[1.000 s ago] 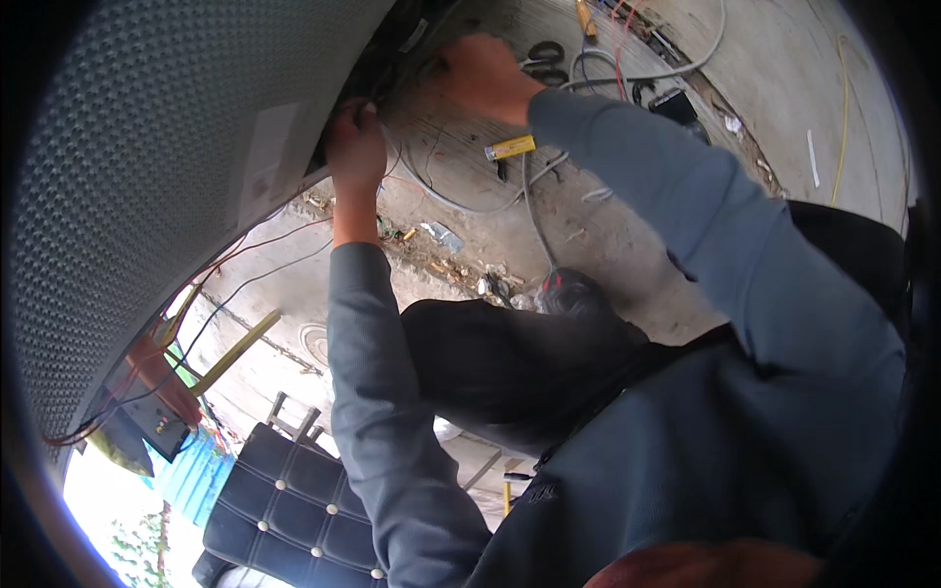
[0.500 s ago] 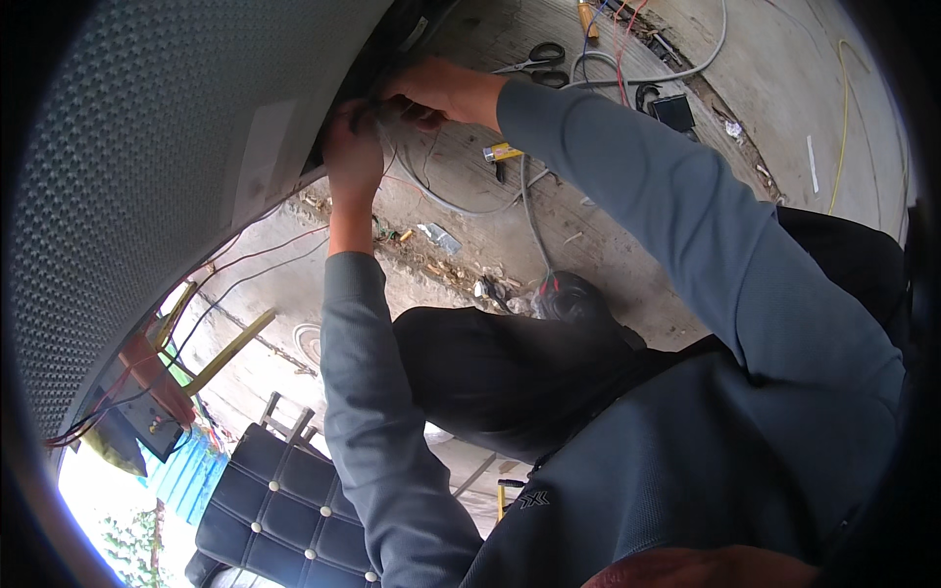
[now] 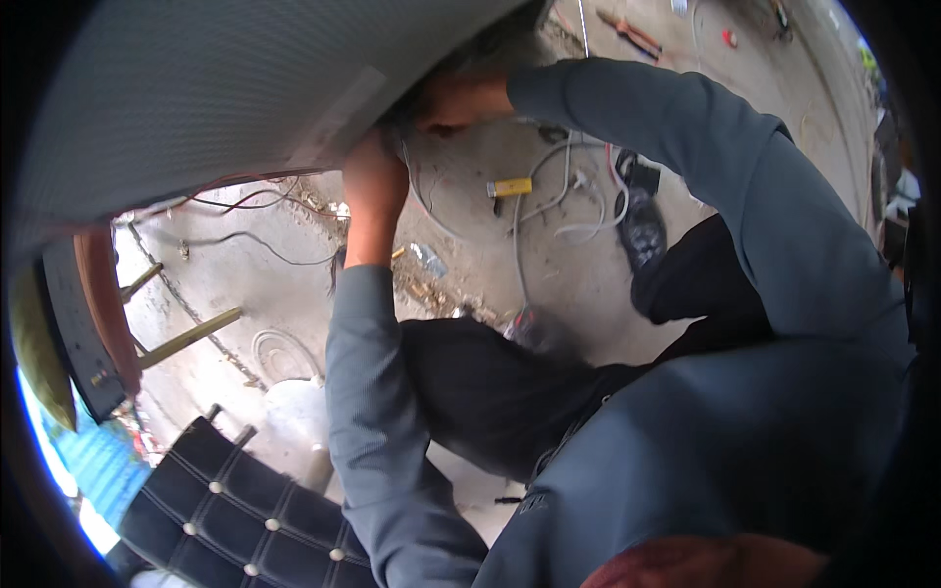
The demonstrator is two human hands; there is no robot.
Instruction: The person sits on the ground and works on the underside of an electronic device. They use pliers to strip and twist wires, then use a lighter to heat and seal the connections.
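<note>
A large grey textured panel (image 3: pixel 225 108) fills the upper left, and both my hands are at its dark lower edge. My left hand (image 3: pixel 376 181) reaches up to that edge, its fingers hidden in shadow. Just to its right, my right hand (image 3: pixel 466 102) comes in from the side, bent toward the same dark spot and smeared by motion. Whatever lies between the fingers cannot be made out. Beneath the hands a grey cable (image 3: pixel 428 201) hangs down onto the concrete floor. Thin dark red wires (image 3: pixel 235 204) trail along the panel's edge to the left.
On the floor are a yellow box-like item (image 3: pixel 510 187), looped grey cable (image 3: pixel 566 171) and pliers (image 3: pixel 630 33). A black tufted chair (image 3: pixel 245 510) stands at the lower left, near a wooden-legged stool (image 3: pixel 191 338). My shoe (image 3: pixel 642 230) rests to the right.
The view has shifted and turned, so the panel spans more of the top and my shoe shows at right. Both hands remain at the panel's dark edge, the right more blurred.
</note>
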